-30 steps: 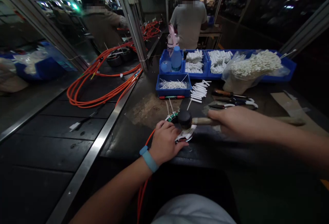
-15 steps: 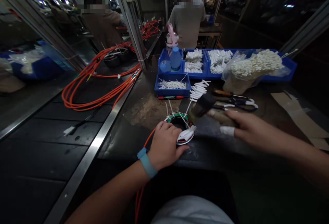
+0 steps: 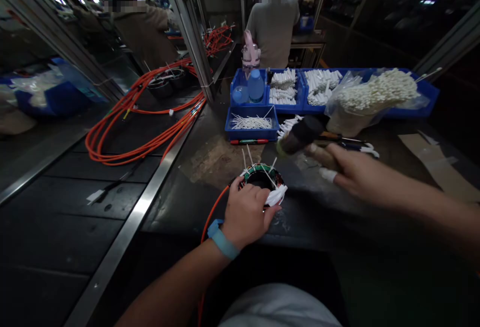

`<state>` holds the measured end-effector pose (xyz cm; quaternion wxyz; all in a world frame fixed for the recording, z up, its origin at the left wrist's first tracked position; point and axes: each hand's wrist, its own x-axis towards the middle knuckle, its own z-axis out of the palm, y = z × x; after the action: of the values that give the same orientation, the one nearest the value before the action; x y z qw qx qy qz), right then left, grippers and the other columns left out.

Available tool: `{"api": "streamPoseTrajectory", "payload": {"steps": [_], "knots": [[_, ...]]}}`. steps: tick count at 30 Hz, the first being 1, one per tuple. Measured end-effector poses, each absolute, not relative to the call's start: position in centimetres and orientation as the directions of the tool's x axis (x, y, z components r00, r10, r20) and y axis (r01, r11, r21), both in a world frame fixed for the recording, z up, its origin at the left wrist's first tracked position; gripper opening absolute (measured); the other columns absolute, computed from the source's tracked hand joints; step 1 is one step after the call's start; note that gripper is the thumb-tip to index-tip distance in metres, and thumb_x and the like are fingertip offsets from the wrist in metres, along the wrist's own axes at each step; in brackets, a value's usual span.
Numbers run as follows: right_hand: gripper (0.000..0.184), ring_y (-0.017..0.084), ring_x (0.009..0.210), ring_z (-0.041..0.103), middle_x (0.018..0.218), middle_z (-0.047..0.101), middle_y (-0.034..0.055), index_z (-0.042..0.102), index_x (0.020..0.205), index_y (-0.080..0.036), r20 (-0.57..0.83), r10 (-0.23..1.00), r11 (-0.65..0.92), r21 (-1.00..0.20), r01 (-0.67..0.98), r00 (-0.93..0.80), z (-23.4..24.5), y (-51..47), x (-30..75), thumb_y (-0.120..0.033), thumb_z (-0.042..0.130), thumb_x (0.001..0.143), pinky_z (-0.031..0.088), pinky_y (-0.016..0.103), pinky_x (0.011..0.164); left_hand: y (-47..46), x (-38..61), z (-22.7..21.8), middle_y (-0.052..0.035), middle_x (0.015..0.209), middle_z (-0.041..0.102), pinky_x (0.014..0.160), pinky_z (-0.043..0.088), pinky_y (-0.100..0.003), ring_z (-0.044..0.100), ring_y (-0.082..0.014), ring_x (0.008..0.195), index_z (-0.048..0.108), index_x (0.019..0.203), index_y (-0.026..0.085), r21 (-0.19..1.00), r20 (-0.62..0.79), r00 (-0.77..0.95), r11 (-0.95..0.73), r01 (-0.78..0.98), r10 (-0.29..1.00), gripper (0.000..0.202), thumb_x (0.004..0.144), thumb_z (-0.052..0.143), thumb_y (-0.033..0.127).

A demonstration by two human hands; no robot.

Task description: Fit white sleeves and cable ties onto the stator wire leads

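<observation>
While left fingers (image 3: 235,187) hold ring (image 3: 258,168), mallet (image 3: 302,134) higher

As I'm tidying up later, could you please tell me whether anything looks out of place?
Slightly: white tubes lie loose on the bench, partly hidden by the mallet, outside the bins of similar ones; a brown, worn-looking patch also marks the bench.

Red marker (image 3: 249,142) just before small blue bin (image 3: 249,134). Pink bottle (image 3: 250,58) behind blue-capped bottle (image 3: 256,87). Cardboard (image 3: 435,167) flat at right.
</observation>
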<state>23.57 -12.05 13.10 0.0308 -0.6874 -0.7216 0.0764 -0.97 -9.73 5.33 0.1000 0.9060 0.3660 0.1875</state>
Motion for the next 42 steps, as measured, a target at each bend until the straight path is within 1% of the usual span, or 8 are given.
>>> {"api": "streamPoseTrajectory", "payload": {"steps": [3, 6, 11, 18, 23, 30, 36, 42], "knots": [[0.021, 0.02, 0.061, 0.057, 0.07, 0.059, 0.004, 0.049, 0.093, -0.018, -0.287, 0.948, 0.133, -0.037, 0.991, -0.137, 11.4, -13.0, 22.7, -0.007, 0.047, 0.075, 0.028, 0.024, 0.052, -9.5, -0.9, 5.4, -0.0043, 0.081, 0.066, 0.102, 0.026, -0.051, 0.058, -0.0221, 0.084, 0.061, 0.088, 0.019, 0.362, 0.252, 0.658, -0.7, 0.616, 0.709, 0.025, 0.08, 0.058, 0.042], [0.021, 0.02, 0.069, 0.059, 0.076, 0.06, 0.0036, 0.05, 0.09, -0.018, -0.269, 0.946, 0.129, -0.193, 0.973, -0.179, 10.1, -13.8, 23.6, -0.007, 0.047, 0.073, 0.032, 0.024, 0.055, -8.8, -2.4, 5.9, -0.0085, 0.108, 0.063, 0.103, 0.029, -0.049, 0.056, -0.0249, 0.103, 0.055, 0.112, 0.02, 0.58, 0.306, 0.622, -0.659, 0.479, 0.721, 0.043, 0.077, 0.063, 0.043], [0.026, 0.025, 0.079, 0.06, 0.093, 0.063, 0.0072, 0.055, 0.105, -0.019, -0.122, 0.992, -0.074, -0.374, 0.924, 0.03, 6.3, -15.7, 28.5, -0.03, 0.045, 0.085, 0.041, 0.028, 0.061, -8.3, -6.9, 6.9, -0.006, 0.11, 0.058, 0.09, 0.044, -0.033, 0.056, -0.0167, 0.1, 0.053, 0.114, 0.021, 0.817, 0.502, 0.076, -0.501, 0.287, 0.862, 0.026, 0.09, 0.046, 0.03], [0.032, 0.031, 0.091, 0.057, 0.102, 0.059, 0.0115, 0.058, 0.105, -0.016, 0.121, 0.984, -0.124, -0.078, 0.989, 0.133, 0.5, -15.7, 30.8, -0.025, 0.049, 0.075, 0.046, 0.039, 0.073, -10.0, -3.9, 6.7, -0.0075, 0.11, 0.063, 0.098, 0.037, -0.043, 0.05, -0.0243, 0.111, 0.055, 0.118, 0.018, 0.469, 0.362, 0.7, -0.769, 0.433, 0.615, 0.035, 0.083, 0.057, 0.024], [0.031, 0.031, 0.102, 0.052, 0.105, 0.057, 0.0109, 0.059, 0.101, -0.017, 0.284, 0.956, 0.005, -0.274, 0.962, 0.076, 0.8, -12.8, 32.8, -0.033, 0.055, 0.074, 0.043, 0.043, 0.087, -9.7, -1.5, 5.7, -0.005, 0.096, 0.067, 0.097, 0.034, -0.045, 0.058, -0.0203, 0.091, 0.058, 0.111, 0.019, 0.412, 0.245, 0.689, -0.717, 0.562, 0.682, 0.027, 0.085, 0.053, 0.024], [0.024, 0.021, 0.077, 0.058, 0.087, 0.058, 0.0071, 0.053, 0.098, -0.016, 0.595, 0.533, -0.093, -0.665, 0.741, 0.601, 5.1, -5.5, 39.1, -0.023, 0.054, 0.075, 0.049, 0.035, 0.072, -10.5, -0.8, 4.7, -0.0011, 0.092, 0.068, 0.089, 0.034, -0.04, 0.06, -0.0171, 0.083, 0.055, 0.114, 0.023, 0.385, 0.435, 0.588, -0.731, 0.563, 0.682, 0.029, 0.085, 0.053, 0.02], [0.036, 0.019, 0.073, 0.052, 0.084, 0.051, 0.0054, 0.049, 0.101, -0.015, 0.741, 0.164, -0.126, -0.639, 0.759, 0.651, 9.0, -1.9, 44.2, -0.01, 0.053, 0.066, 0.047, 0.032, 0.069, -10.0, -0.5, 4.1, -0.0037, 0.094, 0.068, 0.088, 0.034, -0.037, 0.061, -0.0166, 0.086, 0.054, 0.118, 0.018, 0.24, 0.544, 0.619, -0.812, 0.532, 0.567, 0.031, 0.087, 0.048, 0.018], [0.018, 0.017, 0.066, 0.05, 0.079, 0.052, 0.0028, 0.059, 0.081, -0.017, 0.771, 0.309, -0.128, -0.546, 0.828, 0.557, 9.1, -3.2, 44.6, -0.013, 0.054, 0.064, 0.045, 0.029, 0.065, -9.6, -0.6, 4.0, -0.005, 0.09, 0.069, 0.086, 0.035, -0.035, 0.062, -0.0156, 0.083, 0.056, 0.116, 0.014, 0.154, 0.598, 0.629, -0.841, 0.518, 0.497, 0.029, 0.089, 0.045, 0.018]]}}
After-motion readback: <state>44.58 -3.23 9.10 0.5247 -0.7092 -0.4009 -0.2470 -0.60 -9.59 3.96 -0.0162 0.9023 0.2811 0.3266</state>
